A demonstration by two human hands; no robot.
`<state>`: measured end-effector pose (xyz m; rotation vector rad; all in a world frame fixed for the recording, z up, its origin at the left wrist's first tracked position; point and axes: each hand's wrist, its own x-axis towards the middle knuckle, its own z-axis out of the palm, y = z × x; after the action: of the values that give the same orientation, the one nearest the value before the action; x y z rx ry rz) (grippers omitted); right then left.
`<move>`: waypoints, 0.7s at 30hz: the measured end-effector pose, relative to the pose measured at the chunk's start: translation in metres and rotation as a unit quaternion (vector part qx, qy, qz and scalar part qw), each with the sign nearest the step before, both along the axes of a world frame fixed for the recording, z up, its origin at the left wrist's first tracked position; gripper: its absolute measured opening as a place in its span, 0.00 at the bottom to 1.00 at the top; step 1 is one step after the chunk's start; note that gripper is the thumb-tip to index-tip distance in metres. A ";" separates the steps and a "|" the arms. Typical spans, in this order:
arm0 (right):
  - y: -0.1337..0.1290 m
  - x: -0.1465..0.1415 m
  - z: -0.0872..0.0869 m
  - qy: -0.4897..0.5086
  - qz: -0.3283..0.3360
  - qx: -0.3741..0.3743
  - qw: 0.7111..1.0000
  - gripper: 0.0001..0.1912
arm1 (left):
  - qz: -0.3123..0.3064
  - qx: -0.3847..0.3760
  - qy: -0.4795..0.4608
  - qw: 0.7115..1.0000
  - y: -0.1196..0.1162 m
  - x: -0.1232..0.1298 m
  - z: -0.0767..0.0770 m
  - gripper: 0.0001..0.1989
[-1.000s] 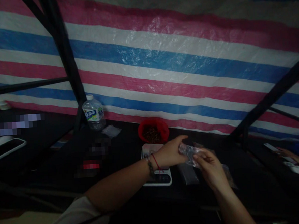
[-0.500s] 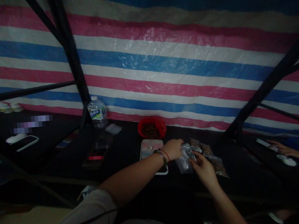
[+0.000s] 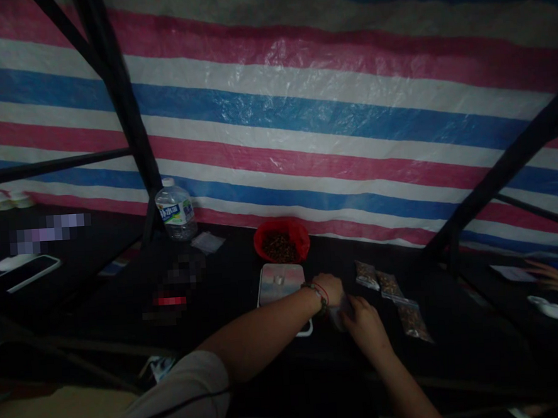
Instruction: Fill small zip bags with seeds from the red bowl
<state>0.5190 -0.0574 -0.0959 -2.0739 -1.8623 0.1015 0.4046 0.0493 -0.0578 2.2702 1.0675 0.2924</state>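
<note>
My left hand (image 3: 330, 288), with bracelets at its wrist, has its fingers curled over a clear plastic bag (image 3: 337, 319). From the other side my right hand (image 3: 366, 323) pinches the same bag near its edge. Much of the bag is hidden by the hands. Just left of them lies a flat digital scale (image 3: 277, 289) with a shiny top and a small clear object on it; my left forearm covers its lower part. Behind the scale stands a red bowl (image 3: 305, 240) holding small brown pieces (image 3: 281, 246).
Three filled zip bags (image 3: 388, 284) lie right of my hands on the black table (image 3: 237, 293). A water bottle (image 3: 176, 212) and a small clear bag (image 3: 208, 242) stand back left. Metal posts (image 3: 129, 111) flank a striped sheet. Another person's hand (image 3: 555, 275) is at far right.
Both hands have come closer together and drawn slightly left, away from the filled bags, with the clear bag between them. The view has shifted slightly.
</note>
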 end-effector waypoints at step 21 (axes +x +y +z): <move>-0.032 0.010 0.035 0.198 0.008 0.165 0.966 0.15 | 0.022 -0.017 -0.135 0.990 -0.033 -0.035 0.017 0.40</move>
<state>0.5289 -0.0897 -0.0605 -1.6696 -1.5344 0.1809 0.3692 0.0161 -0.0403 2.1066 0.9724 0.5779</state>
